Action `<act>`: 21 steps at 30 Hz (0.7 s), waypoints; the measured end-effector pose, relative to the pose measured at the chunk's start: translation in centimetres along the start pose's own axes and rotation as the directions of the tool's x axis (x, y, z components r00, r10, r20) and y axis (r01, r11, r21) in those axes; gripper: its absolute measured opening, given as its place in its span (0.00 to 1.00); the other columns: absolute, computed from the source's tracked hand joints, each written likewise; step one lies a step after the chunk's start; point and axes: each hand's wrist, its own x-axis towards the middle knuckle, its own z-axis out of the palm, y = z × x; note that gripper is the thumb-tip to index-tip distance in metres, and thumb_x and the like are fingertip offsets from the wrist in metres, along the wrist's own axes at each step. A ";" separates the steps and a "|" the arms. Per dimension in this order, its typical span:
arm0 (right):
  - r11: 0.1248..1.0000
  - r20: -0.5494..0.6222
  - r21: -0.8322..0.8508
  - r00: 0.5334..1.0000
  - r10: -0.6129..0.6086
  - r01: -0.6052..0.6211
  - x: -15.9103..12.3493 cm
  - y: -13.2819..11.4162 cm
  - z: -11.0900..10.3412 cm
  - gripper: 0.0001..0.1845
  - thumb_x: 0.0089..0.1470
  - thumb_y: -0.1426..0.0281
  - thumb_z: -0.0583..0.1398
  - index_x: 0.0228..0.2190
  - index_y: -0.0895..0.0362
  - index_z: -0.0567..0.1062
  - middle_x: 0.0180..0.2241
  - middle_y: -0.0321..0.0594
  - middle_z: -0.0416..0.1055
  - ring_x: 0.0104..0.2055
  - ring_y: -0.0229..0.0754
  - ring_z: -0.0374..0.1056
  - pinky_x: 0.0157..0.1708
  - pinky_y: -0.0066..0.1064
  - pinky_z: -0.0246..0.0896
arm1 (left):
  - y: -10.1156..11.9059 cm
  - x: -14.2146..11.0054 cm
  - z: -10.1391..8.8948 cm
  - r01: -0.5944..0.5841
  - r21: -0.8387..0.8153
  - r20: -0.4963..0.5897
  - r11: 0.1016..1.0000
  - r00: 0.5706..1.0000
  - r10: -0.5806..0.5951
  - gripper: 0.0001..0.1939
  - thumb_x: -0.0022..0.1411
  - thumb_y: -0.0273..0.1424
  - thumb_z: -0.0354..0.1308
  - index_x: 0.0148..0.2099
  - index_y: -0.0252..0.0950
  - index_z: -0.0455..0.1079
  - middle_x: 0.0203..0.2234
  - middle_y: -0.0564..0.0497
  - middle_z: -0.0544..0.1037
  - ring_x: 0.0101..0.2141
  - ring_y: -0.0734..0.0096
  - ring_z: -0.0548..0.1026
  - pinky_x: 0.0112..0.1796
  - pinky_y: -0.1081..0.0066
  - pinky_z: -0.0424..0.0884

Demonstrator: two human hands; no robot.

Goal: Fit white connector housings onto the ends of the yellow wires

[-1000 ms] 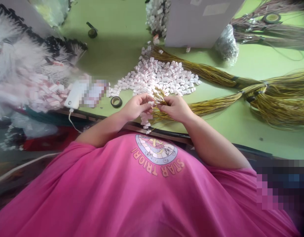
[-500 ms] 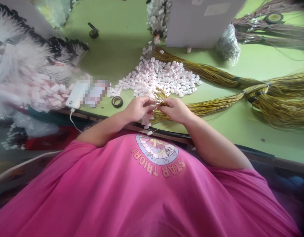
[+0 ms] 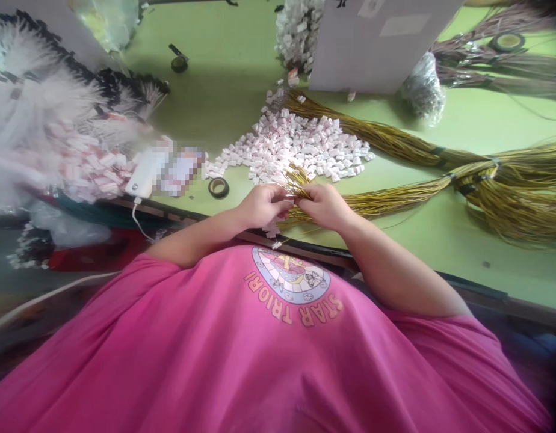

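My right hand (image 3: 324, 205) is closed around the end of a bundle of yellow-and-black wires (image 3: 390, 198). The wire tips stick up past its fingers, toward my left hand. Thumb and fingers pinched, my left hand (image 3: 263, 206) meets those tips; whatever is between its fingers is too small to make out. Just beyond both hands lies a heap of small white connector housings (image 3: 300, 141). A few more housings (image 3: 272, 230) hang or lie below the hands at the table edge, some apparently on wire ends.
A black tape roll (image 3: 218, 187) lies left of my hands, near a white power bank (image 3: 147, 171) with a cable. White wire bundles (image 3: 47, 114) fill the left side. A grey-white box (image 3: 377, 48) stands at the back, beside a clear plastic bag (image 3: 425, 90).
My left hand's fingers have closed in nearer to the wire tips and turned slightly. The whole view has shifted a little; the right hand keeps its hold.
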 end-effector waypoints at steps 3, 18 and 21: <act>1.000 0.004 0.009 1.000 -0.004 0.004 0.0 0.0 -0.2 0.11 0.46 0.67 0.55 0.23 0.61 0.73 0.20 0.34 0.60 0.26 0.35 0.56 0.28 0.28 0.49 | -0.1 -0.1 -0.1 -0.076 0.067 -0.021 0.995 0.997 0.077 0.04 0.57 0.27 0.60 0.31 0.31 0.69 0.21 0.54 0.74 0.22 0.79 0.72 0.26 0.77 0.70; 0.987 0.061 0.134 0.995 0.076 -0.084 -0.3 -0.5 -1.0 0.13 0.48 0.63 0.57 0.19 0.60 0.70 0.17 0.31 0.53 0.22 0.31 0.49 0.24 0.28 0.45 | -1.3 0.9 -0.6 -0.170 -0.155 -0.051 0.973 0.985 0.164 0.11 0.48 0.31 0.67 0.33 0.32 0.71 0.26 0.53 0.76 0.27 0.77 0.75 0.32 0.74 0.72; 0.980 0.077 0.196 0.997 0.028 -0.043 -0.2 -0.2 -0.8 0.12 0.48 0.64 0.57 0.23 0.60 0.75 0.19 0.33 0.61 0.24 0.34 0.55 0.27 0.28 0.50 | -1.8 0.7 -0.4 -0.245 0.032 -0.059 0.969 0.967 0.247 0.09 0.52 0.31 0.65 0.36 0.33 0.74 0.29 0.51 0.78 0.30 0.75 0.75 0.34 0.72 0.72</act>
